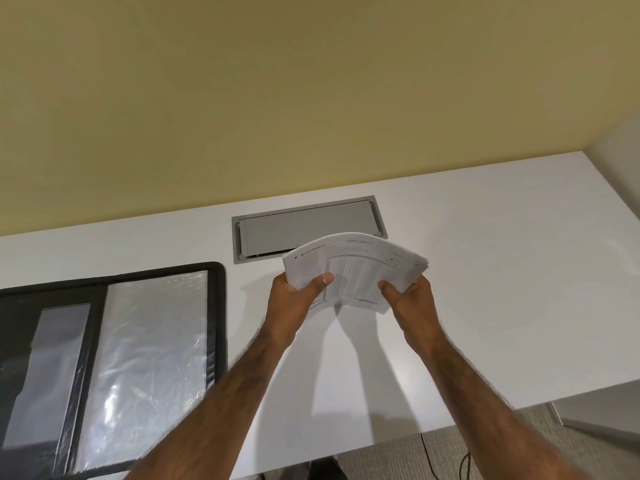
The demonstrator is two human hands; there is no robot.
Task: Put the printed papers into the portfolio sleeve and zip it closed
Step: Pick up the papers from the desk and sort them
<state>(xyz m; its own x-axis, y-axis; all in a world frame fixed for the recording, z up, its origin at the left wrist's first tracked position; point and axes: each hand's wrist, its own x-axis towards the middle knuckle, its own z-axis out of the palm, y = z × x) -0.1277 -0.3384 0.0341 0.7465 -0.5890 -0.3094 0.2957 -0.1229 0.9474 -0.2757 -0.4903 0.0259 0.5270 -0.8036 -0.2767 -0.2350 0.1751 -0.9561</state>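
Both hands, left [294, 295] and right [408, 297], clamp bowed printed papers [356, 268]; text illegible. Open portfolio sleeve [110, 344] at 9 o'clock.

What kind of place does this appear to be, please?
Probably an office: a white desk with a built-in cable hatch, grey carpet below, and printed papers held beside a portfolio.

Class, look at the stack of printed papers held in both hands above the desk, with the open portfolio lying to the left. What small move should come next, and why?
Probably carry the printed papers left toward the portfolio. Left hand and right hand grip the stack's near edge, bowed upward, above the white desk. The portfolio lies open with its clear sleeve facing up, away from the stack, so the papers must get there first.
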